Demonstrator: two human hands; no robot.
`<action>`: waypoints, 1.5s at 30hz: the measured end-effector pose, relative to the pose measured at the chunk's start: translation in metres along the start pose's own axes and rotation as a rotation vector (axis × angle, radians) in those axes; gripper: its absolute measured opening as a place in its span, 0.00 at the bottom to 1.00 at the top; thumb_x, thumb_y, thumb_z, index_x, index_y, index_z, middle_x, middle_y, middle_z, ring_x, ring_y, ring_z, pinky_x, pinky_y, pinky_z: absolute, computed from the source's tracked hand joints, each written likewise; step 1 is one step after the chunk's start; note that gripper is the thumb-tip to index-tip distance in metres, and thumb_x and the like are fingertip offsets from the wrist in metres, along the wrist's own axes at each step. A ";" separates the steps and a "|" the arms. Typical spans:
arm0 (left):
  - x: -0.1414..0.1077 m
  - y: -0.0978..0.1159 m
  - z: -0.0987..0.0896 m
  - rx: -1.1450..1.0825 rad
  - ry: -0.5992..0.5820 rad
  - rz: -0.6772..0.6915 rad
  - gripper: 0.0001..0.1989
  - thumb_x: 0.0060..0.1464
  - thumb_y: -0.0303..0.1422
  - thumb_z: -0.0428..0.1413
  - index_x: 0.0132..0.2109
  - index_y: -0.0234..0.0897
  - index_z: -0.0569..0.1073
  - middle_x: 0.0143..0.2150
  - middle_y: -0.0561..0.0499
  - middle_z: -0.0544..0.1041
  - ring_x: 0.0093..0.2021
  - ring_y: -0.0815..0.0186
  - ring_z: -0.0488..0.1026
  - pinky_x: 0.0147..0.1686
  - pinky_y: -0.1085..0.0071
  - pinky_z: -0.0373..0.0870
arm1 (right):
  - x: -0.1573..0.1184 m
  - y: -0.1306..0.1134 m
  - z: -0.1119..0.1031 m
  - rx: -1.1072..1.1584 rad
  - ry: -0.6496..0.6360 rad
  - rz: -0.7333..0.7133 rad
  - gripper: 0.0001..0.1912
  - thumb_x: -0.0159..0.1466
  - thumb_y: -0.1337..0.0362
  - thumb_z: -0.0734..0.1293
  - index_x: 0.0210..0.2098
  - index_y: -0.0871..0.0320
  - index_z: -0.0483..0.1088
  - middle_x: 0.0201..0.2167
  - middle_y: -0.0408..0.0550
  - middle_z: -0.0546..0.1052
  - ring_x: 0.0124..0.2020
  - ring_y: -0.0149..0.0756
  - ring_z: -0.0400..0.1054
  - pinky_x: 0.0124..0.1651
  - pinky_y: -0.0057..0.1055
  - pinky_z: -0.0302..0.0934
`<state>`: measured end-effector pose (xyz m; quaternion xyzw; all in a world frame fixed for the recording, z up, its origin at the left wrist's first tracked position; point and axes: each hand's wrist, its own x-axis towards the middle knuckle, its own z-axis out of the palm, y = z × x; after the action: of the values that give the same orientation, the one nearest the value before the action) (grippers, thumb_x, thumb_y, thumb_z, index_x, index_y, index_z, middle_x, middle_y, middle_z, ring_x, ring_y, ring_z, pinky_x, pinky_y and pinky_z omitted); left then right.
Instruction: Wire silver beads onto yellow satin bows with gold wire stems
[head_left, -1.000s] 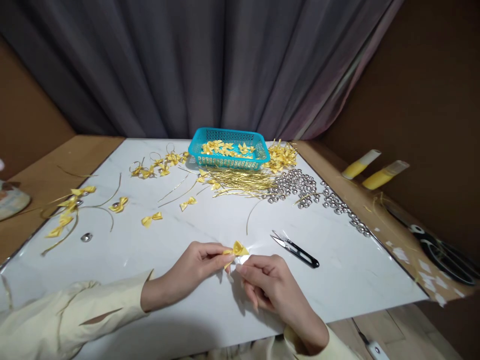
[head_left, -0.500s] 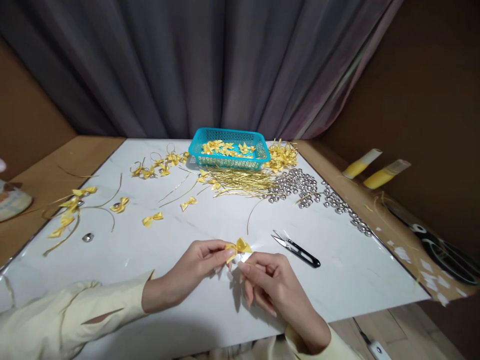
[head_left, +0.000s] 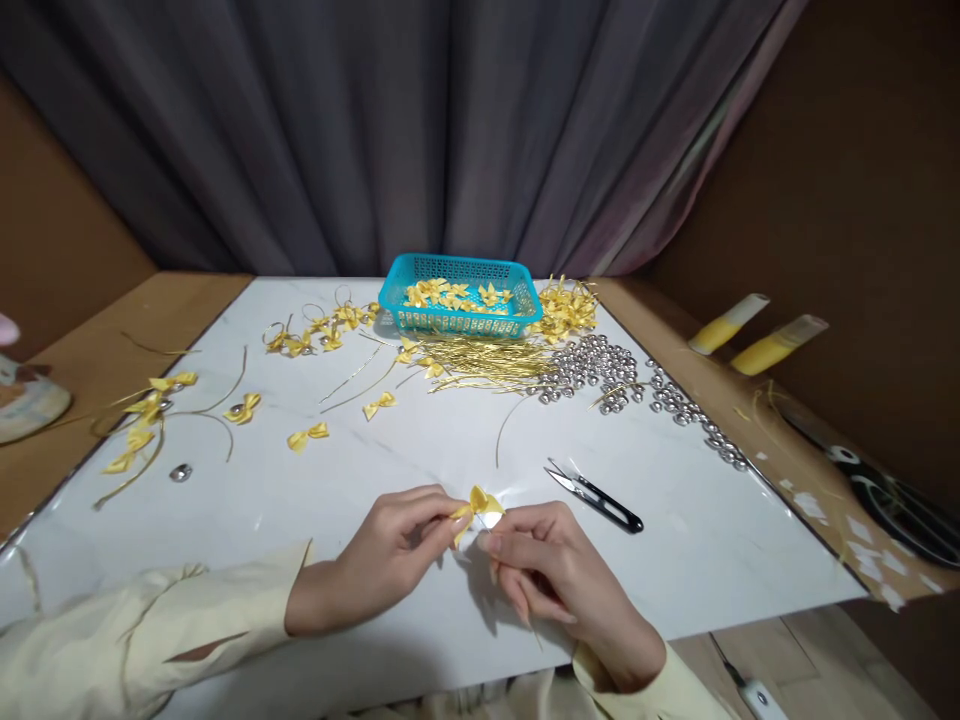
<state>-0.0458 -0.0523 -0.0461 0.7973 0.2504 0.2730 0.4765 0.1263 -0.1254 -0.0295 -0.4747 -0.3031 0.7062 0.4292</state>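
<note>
Yellow bow [head_left: 480, 502], turquoise basket [head_left: 465, 322], silver beads [head_left: 596, 358].

Left of and beyond the yellow ribbon bow [head_left: 480, 502] in the grip, a hand could pass over the white tabletop [head_left: 405, 455] as far as two loose bows [head_left: 308, 437]. Straight beyond the grip, a curved wire strand [head_left: 502, 432] lies before the gold wire bundle [head_left: 487, 362], with the turquoise mesh basket [head_left: 459, 322] behind. Rightward, just past the right hand [head_left: 551, 560], black-handled thread snips [head_left: 609, 498] obstruct, then silver gems [head_left: 592, 360] farther out.

held bow [head_left: 478, 498]: satiny cloth | basket [head_left: 459, 324]: plastic | tabletop [head_left: 427, 440]: glossy, smooth | curtain [head_left: 375, 130]: matt cloth
</note>
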 end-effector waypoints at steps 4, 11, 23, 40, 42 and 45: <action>-0.001 -0.001 0.001 0.069 0.035 0.083 0.10 0.59 0.27 0.49 0.34 0.32 0.75 0.26 0.50 0.71 0.26 0.70 0.67 0.25 0.77 0.63 | 0.000 0.000 0.000 0.006 0.009 -0.011 0.16 0.55 0.62 0.67 0.15 0.63 0.67 0.08 0.42 0.68 0.05 0.16 0.43 0.10 0.21 0.29; -0.002 0.002 0.003 0.075 -0.015 0.115 0.11 0.59 0.26 0.49 0.37 0.31 0.76 0.28 0.48 0.74 0.27 0.69 0.69 0.28 0.76 0.66 | 0.000 -0.002 0.005 0.017 -0.002 -0.045 0.15 0.57 0.62 0.66 0.16 0.63 0.68 0.08 0.40 0.67 0.06 0.16 0.42 0.11 0.22 0.28; 0.003 -0.001 0.003 -0.096 0.043 -0.047 0.09 0.60 0.29 0.50 0.38 0.34 0.75 0.32 0.49 0.73 0.34 0.68 0.70 0.35 0.75 0.65 | 0.001 0.004 0.004 -0.100 -0.048 -0.182 0.17 0.62 0.55 0.65 0.26 0.64 0.70 0.14 0.40 0.70 0.09 0.17 0.51 0.12 0.19 0.39; 0.002 -0.002 0.003 -0.056 -0.007 0.116 0.09 0.60 0.27 0.49 0.39 0.34 0.75 0.33 0.47 0.75 0.32 0.68 0.70 0.33 0.74 0.66 | 0.001 0.008 0.003 -0.077 -0.015 -0.059 0.16 0.60 0.56 0.66 0.25 0.63 0.68 0.15 0.45 0.73 0.07 0.21 0.52 0.11 0.21 0.34; 0.003 -0.001 0.003 -0.058 -0.004 0.062 0.08 0.60 0.29 0.50 0.39 0.34 0.74 0.33 0.48 0.74 0.33 0.67 0.70 0.34 0.74 0.66 | 0.000 0.011 0.004 -0.249 0.070 -0.160 0.17 0.63 0.55 0.62 0.23 0.62 0.66 0.12 0.42 0.70 0.07 0.21 0.52 0.12 0.22 0.38; 0.004 0.000 0.003 -0.118 0.103 -0.132 0.06 0.59 0.34 0.52 0.40 0.35 0.69 0.32 0.51 0.71 0.32 0.68 0.68 0.32 0.73 0.66 | 0.002 0.019 0.005 -0.771 0.360 -0.567 0.18 0.65 0.63 0.58 0.20 0.59 0.63 0.10 0.38 0.60 0.10 0.24 0.52 0.16 0.25 0.44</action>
<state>-0.0407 -0.0511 -0.0463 0.7346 0.3100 0.2961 0.5259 0.1152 -0.1322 -0.0444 -0.6117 -0.5799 0.3059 0.4427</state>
